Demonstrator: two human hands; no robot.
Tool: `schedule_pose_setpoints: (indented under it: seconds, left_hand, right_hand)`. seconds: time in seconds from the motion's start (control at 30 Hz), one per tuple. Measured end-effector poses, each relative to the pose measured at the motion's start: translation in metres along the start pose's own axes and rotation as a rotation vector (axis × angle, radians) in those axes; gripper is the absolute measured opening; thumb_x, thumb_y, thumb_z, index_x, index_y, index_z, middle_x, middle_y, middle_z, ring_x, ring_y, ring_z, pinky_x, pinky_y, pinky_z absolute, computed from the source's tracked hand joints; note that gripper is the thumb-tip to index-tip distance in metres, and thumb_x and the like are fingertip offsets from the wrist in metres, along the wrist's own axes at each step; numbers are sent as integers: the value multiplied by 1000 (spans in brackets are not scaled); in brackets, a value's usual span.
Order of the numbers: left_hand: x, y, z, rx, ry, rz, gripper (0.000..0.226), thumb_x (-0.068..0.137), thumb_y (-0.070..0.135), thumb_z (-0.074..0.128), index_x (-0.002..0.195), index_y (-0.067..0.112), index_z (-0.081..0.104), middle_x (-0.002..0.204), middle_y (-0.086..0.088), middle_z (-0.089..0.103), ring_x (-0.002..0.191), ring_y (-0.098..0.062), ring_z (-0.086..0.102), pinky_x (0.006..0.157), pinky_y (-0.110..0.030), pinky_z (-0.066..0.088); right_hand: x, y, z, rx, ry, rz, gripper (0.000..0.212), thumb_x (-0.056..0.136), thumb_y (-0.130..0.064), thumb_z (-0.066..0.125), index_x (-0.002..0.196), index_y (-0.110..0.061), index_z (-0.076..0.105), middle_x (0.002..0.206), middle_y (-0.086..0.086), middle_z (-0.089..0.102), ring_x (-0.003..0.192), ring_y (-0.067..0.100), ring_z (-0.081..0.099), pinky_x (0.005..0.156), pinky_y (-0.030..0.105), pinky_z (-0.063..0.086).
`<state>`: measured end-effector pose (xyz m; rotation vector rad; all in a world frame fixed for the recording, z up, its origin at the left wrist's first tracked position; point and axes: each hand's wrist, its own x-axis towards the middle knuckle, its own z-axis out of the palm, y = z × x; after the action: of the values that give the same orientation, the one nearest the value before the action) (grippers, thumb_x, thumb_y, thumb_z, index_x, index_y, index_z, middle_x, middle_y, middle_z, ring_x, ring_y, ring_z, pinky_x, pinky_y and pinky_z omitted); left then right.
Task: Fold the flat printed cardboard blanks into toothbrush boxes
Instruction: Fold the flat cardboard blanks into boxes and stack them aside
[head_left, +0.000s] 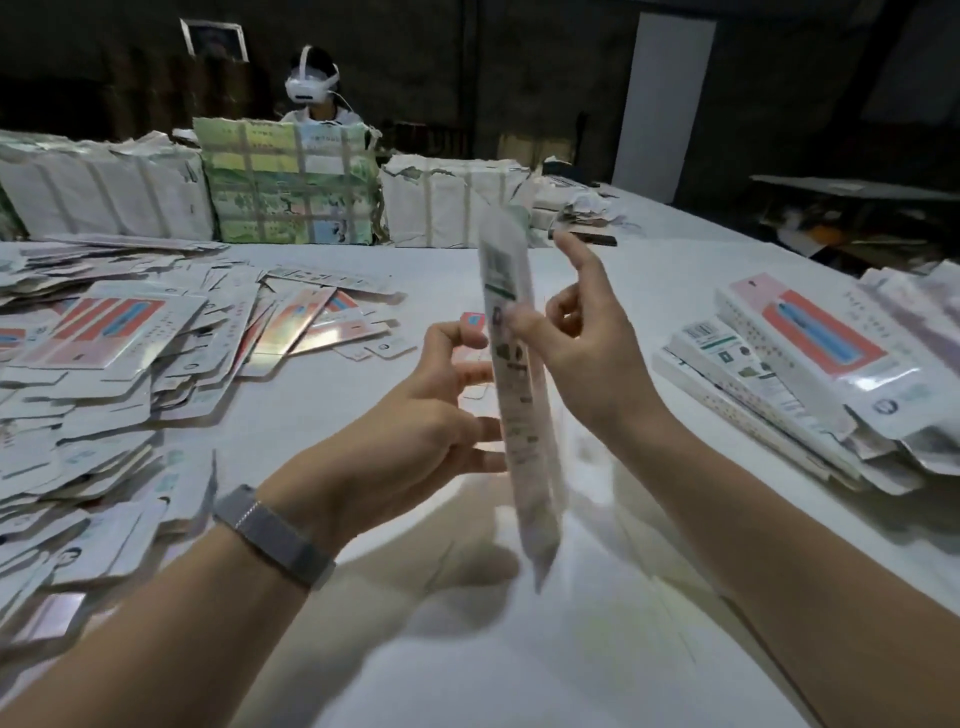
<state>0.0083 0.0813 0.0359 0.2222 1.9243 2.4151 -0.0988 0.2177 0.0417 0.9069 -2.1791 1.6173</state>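
A long narrow printed cardboard blank (511, 358) stands nearly upright above the white table, blurred by motion, its lower tip pointing down. My left hand (415, 421) grips its left edge around the middle with curled fingers. On the other side, my right hand (587, 338) pinches the blank higher up between thumb and fingers, index finger raised. A grey band (272, 535) is on my left wrist. A big loose heap of flat blanks (130, 364) covers the table's left side. A neater stack of printed pieces (810, 374) lies at the right.
Wrapped paper bundles (291, 187) line the far side of the white table (519, 649). Behind them sits another person wearing a white headset (311, 85). A dark phone-like object (597, 239) lies past my right hand. The room beyond is dark, with a pale door panel (665, 104).
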Motion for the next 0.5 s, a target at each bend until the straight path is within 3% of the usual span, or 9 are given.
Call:
schedule_pose_setpoints:
  seconds: [0.1,0.23,0.3,0.37,0.43,0.5]
  left_hand:
    - [3,-12,7,45,27,2,72,65,-4,46,122,39,39,132,-13,52,107,-30,69,81,-43,49]
    - [12,-23,10,-102,220,61,40,82,12,57,111,35,42,113,-11,64,90,-21,67,71,-38,52]
    - [14,-24,7,-217,308,96,33,94,15,58,119,30,41,101,-8,69,81,-20,68,60,-35,56]
    - [13,-22,6,-241,314,107,39,96,20,59,132,23,43,105,-10,73,87,-26,70,64,-41,60]
    - [10,-19,6,-140,261,118,35,96,19,56,131,19,56,109,-17,71,88,-30,70,70,-43,60]
    - [9,-18,6,-72,262,134,34,98,12,46,116,28,69,100,-14,73,79,-27,71,64,-38,59]
  right_hand:
    - [-9,-3,8,102,-162,15,71,89,-36,68,149,-34,30,76,0,53,70,4,55,70,19,48]
    - [-18,-6,16,361,-267,110,52,96,-14,63,140,-29,39,80,11,51,75,17,56,80,34,49]
    - [-20,-6,17,468,-253,103,43,98,-7,56,135,-26,44,76,9,50,71,15,53,75,29,46]
    - [-20,-8,17,534,-252,73,41,97,-3,56,130,-25,49,73,2,54,69,10,57,74,24,47]
    - [-18,-10,14,468,-200,24,38,91,-5,59,125,-23,57,72,-6,57,71,9,59,73,26,53]
    - [-15,-10,9,216,-74,-54,35,92,-10,63,125,-20,62,67,-13,53,67,8,56,69,29,56]
